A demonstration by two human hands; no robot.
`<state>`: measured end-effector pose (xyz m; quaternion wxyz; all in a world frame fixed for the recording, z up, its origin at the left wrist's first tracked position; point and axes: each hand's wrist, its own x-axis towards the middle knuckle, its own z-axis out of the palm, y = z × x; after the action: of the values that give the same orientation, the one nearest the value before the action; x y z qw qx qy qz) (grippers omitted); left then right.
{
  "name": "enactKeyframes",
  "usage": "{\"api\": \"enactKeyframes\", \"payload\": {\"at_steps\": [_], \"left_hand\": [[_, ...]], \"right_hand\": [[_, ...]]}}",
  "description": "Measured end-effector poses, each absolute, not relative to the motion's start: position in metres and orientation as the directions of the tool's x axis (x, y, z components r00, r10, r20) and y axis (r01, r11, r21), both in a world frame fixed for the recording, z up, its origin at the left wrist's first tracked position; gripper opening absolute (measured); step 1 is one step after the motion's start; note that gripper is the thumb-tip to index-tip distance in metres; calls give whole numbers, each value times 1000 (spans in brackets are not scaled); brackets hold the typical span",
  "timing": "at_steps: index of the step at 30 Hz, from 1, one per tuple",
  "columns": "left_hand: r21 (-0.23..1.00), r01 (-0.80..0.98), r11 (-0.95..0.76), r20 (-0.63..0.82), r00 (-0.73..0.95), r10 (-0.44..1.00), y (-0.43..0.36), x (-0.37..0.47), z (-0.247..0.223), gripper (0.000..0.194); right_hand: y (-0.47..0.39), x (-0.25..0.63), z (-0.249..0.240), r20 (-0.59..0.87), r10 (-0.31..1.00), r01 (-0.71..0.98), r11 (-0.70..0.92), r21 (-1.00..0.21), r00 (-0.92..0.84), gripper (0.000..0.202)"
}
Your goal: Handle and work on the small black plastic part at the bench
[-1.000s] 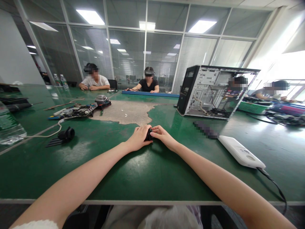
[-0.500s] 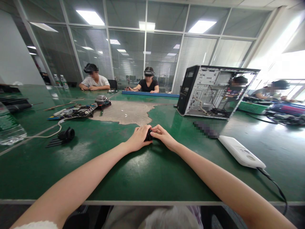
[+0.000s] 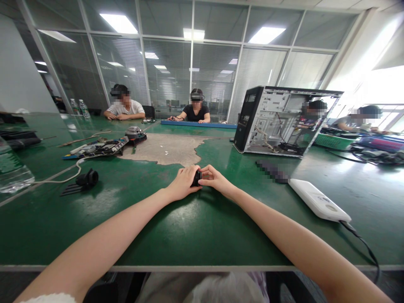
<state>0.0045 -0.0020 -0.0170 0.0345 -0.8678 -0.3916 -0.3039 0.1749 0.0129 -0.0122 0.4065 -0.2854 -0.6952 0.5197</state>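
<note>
A small black part [image 3: 196,179] is between my two hands, just above or on the green table [image 3: 176,235]. My left hand [image 3: 184,183] wraps round its left side, fingers over the top and thumb below. On the right side, my right hand [image 3: 214,181] pinches the part with thumb and fingertips. Much of the part is hidden by my fingers. To the left lies a black round piece with flat prongs [image 3: 87,179].
An open computer case [image 3: 277,122] stands at the back right. Nearer are a white power bank [image 3: 318,201] with a cable and a dark blurred object. A circuit board [image 3: 101,147] and bottle [image 3: 12,168] are left. Two people sit opposite, others at right.
The fingers of my right hand have shifted slightly on the black part. My left hand has stayed in place.
</note>
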Motion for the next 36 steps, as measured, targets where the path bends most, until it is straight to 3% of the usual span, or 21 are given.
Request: {"api": "enactKeyframes", "payload": {"at_steps": [8,17,25,30,36], "left_hand": [[181,707,-684,553,502,665,-3,4,-17,57],[181,691,-700,550,519,654,0,5,-18,56],[197,685,-702,553,514,656,-1,4,-19,54],[195,690,-697,559,506,657,-1,4,-20,55],[186,689,-700,565,509,650,-2,5,-20,55]], "right_hand": [[18,183,-4,170,881,101,237,-966,-442,32],[28,172,-12,102,884,86,158,-984,-456,35],[13,168,-18,311,853,166,409,-897,-418,27],[7,164,-22,354,874,240,442,-864,-333,24],[8,163,-21,320,884,189,397,-898,-340,22]]}}
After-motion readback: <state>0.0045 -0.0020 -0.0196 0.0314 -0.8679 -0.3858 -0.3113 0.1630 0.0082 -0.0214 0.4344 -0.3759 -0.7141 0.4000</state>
